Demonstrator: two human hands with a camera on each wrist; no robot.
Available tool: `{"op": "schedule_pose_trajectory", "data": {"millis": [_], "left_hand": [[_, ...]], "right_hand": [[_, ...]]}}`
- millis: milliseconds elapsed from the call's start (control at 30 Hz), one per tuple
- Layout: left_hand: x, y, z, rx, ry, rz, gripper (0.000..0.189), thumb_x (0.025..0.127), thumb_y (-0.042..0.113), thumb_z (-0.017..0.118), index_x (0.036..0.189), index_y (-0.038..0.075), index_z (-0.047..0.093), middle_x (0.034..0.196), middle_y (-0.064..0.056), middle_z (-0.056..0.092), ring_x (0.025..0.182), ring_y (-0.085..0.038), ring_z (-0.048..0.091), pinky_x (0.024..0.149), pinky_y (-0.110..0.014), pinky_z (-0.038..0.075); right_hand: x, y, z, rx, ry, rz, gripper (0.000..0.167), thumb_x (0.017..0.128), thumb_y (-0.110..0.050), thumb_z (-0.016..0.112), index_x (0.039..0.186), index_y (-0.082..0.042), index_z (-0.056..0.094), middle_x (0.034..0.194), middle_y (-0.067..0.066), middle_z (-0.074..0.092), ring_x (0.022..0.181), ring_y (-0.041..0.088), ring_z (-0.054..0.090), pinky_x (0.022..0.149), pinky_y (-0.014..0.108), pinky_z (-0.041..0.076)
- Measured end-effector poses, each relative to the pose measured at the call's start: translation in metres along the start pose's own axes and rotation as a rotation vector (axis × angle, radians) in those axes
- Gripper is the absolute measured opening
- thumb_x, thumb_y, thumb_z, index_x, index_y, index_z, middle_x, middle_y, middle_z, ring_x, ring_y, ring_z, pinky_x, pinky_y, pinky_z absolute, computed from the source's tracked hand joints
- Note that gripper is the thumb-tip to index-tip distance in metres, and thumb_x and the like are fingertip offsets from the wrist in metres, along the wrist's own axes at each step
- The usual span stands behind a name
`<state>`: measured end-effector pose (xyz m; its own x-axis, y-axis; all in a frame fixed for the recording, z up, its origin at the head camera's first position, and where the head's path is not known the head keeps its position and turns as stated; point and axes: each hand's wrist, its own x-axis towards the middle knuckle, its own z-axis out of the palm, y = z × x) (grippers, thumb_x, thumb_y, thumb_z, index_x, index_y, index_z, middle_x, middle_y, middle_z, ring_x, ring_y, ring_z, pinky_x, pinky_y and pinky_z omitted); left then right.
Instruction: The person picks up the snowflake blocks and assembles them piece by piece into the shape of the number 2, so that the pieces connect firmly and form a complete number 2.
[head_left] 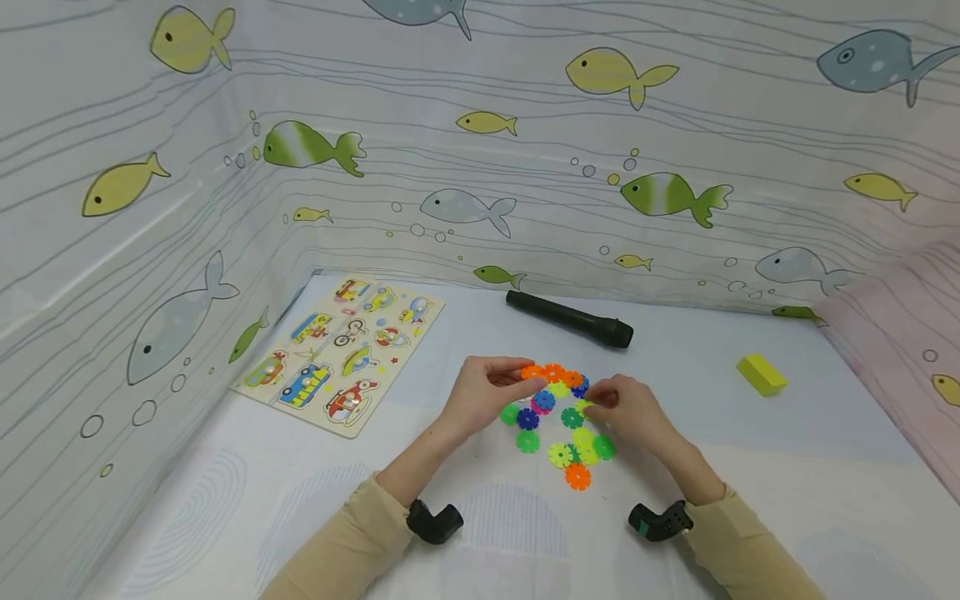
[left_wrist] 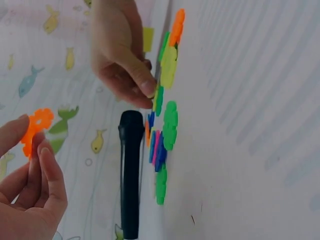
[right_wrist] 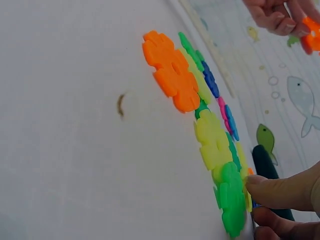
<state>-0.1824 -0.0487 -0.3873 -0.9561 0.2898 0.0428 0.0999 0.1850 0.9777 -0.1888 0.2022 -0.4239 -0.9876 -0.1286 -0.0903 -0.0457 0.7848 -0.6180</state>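
Observation:
My left hand (head_left: 480, 396) is raised over the far side of a scatter of toothed plastic snowflake discs. Between thumb and fingertips it pinches an orange disc (left_wrist: 39, 125), seen clear of the table in the left wrist view. The right hand (head_left: 632, 412) is low at the right side of the scatter, its thumb and fingertips pinching a yellow disc (head_left: 582, 407). Around it lie a green disc (right_wrist: 232, 200), yellow discs (right_wrist: 212, 137), an orange disc (head_left: 577, 477) and a dark blue disc (head_left: 528, 418). The right fingers partly hide the yellow disc.
Behind the discs lies a black microphone (head_left: 570, 319). A wooden puzzle board (head_left: 390, 379) with vehicle pictures is at the left, and a yellow block (head_left: 761, 375) at the right. Fish-printed curtain walls (head_left: 420, 242) close off the back and sides.

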Motion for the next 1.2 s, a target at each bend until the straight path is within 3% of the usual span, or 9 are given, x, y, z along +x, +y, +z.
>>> {"op": "schedule_pose_trajectory", "data": {"millis": [333,733,867,1000,1200], "left_hand": [[0.002,-0.002,0.000,0.014,0.001,0.012,0.039,0.089,0.026,0.077,0.122,0.007,0.072,0.099,-0.007,0.076,0.084,-0.014,0.067,0.075,-0.024,0.056],[0.001,-0.002,0.000,0.024,0.006,0.001,0.038,0.089,0.025,0.077,0.122,0.007,0.072,0.102,-0.007,0.075,0.085,-0.014,0.067,0.075,-0.023,0.056],[0.001,-0.001,-0.001,0.025,0.006,-0.004,0.041,0.089,0.025,0.077,0.124,0.005,0.070,0.104,-0.007,0.075,0.086,-0.014,0.067,0.075,-0.023,0.057],[0.002,-0.001,-0.001,0.021,0.005,-0.004,0.041,0.089,0.026,0.077,0.124,0.005,0.070,0.104,-0.007,0.075,0.086,-0.015,0.067,0.075,-0.024,0.057],[0.002,-0.002,-0.001,0.024,0.007,-0.002,0.040,0.089,0.026,0.077,0.123,0.007,0.071,0.103,-0.006,0.075,0.087,-0.014,0.067,0.075,-0.024,0.056]], "right_hand": [[0.000,0.000,0.003,-0.007,0.003,0.003,0.025,0.087,-0.019,0.078,0.107,-0.007,0.071,0.099,0.006,0.064,0.089,0.022,0.053,0.077,0.033,0.049],[0.000,-0.002,0.001,0.005,0.005,-0.031,0.022,0.088,-0.021,0.077,0.099,-0.008,0.062,0.074,0.004,0.052,0.069,0.019,0.049,0.060,0.028,0.040],[0.000,-0.004,-0.001,0.128,0.047,-0.066,0.023,0.091,-0.021,0.075,0.106,-0.008,0.065,0.071,0.005,0.059,0.061,0.022,0.055,0.056,0.025,0.045],[-0.003,-0.009,-0.004,0.295,0.079,-0.117,0.026,0.094,-0.025,0.071,0.113,-0.008,0.068,0.077,0.012,0.065,0.065,0.032,0.061,0.057,0.027,0.051],[-0.008,-0.019,-0.009,0.408,0.071,-0.131,0.030,0.097,-0.031,0.067,0.119,-0.010,0.070,0.082,0.016,0.062,0.071,0.031,0.058,0.062,0.028,0.053]]}}
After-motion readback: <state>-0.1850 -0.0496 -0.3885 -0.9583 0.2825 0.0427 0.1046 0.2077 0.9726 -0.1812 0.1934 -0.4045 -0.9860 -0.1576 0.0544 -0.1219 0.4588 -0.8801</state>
